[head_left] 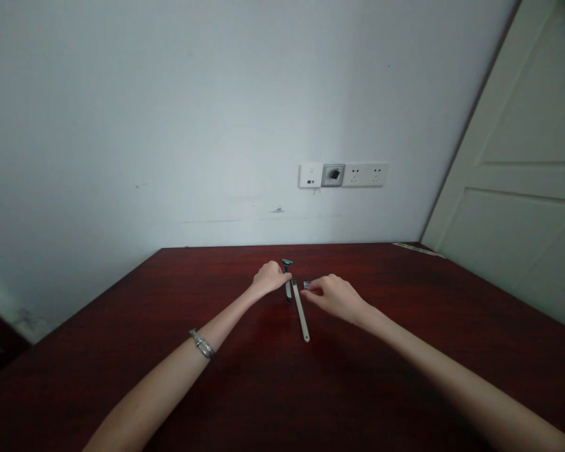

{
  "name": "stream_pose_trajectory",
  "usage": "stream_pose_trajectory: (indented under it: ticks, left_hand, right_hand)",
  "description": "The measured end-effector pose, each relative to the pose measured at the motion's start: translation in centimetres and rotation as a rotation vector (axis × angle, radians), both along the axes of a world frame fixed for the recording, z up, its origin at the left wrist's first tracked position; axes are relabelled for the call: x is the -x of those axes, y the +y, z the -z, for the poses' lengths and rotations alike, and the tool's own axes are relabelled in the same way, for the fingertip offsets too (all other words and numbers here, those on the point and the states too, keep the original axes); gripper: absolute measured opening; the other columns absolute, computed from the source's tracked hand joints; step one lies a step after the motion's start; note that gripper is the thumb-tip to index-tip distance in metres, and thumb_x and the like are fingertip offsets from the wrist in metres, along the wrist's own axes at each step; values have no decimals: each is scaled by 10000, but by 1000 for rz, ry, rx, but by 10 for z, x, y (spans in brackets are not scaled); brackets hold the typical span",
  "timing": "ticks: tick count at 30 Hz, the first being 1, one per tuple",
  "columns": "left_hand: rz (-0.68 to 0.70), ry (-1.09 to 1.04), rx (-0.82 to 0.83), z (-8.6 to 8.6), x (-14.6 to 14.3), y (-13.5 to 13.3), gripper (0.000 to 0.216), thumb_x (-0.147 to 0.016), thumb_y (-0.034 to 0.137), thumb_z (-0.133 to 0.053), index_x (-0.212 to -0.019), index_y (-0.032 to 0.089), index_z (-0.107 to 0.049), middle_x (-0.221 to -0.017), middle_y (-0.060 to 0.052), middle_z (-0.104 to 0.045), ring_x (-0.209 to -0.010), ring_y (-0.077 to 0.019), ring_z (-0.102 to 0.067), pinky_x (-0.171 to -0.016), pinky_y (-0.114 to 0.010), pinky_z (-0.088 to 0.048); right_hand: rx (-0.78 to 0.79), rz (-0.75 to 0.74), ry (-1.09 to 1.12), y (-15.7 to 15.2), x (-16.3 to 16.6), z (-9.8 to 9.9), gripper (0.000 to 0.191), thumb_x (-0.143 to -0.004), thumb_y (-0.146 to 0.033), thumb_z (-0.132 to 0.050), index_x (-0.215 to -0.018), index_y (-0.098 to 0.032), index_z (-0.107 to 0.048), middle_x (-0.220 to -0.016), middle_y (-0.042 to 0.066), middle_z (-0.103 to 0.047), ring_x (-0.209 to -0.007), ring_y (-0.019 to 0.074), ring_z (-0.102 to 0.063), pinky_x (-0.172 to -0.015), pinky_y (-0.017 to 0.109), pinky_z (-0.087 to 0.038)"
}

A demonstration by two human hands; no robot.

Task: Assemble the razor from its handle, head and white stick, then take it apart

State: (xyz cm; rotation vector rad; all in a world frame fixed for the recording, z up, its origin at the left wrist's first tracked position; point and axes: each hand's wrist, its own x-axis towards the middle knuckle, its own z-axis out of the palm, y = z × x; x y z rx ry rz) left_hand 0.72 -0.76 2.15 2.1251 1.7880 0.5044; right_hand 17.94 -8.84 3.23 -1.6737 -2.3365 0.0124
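Curling close to the razor (pixel 289 293), the left hand (pixel 270 277) has its thumb across the handle near the middle; whether the fingers pinch it from behind cannot be told. The razor's green head sits just beyond that thumb, and the lower handle extends on the near side of it. The right hand (pixel 335 296) bends its thumb and forefinger toward each other at a small clear piece (pixel 306 285), which shows right by the fingertips, too small to tell whether they clamp it. Between the two hands lies a pale stick (pixel 301 317), its holed end pointing back toward the wearer. A bracelet (pixel 201 344) circles the left wrist, and the dark red table (pixel 207 270) spreads beneath both hands.
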Motion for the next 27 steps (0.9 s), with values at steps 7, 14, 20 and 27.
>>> stream_pose_trajectory:
  ticks: [7, 14, 20, 27]
  left_hand:
    - [21, -121, -141, -26, -16, -11, 277, -700, 367, -538, -575, 153, -661, -552, -34, -586, -552, -145, -518, -503, -247, -291]
    - [4, -169, -143, -28, -24, -8, 303, -726, 403, -552, -630, 145, -678, -584, -43, -615, -629, -166, -559, -544, -235, -337]
    - [143, -209, -112, -28, -36, -5, 444, -782, 491, -480, -587, 137, -664, -582, -58, -635, -606, -166, -574, -569, -244, -377]
    - [242, -252, 3, -25, -28, 9, 310, -772, 370, -536, -689, 118, -695, -622, -53, -655, -510, -102, -531, -517, -211, -394]
  right_hand:
    - [-34, 102, -23, -4, 25, -12, 497, -832, -591, -392, -736, -184, -661, -754, 94, -672, -742, 224, -639, -638, 278, -416]
    - [-8, 137, -37, 4, 18, -12, 347, -857, -414, -424, -775, -167, -655, -815, 108, -673, -776, 229, -644, -614, 263, -405]
    - [-48, 181, -21, 10, -12, -9, 347, -857, -395, -416, -752, -164, -653, -771, 113, -675, -736, 222, -637, -584, 255, -371]
    - [-17, 386, -29, 20, -105, 9, 391, -839, -455, -400, -710, -178, -644, -742, 104, -671, -728, 230, -641, -569, 263, -355]
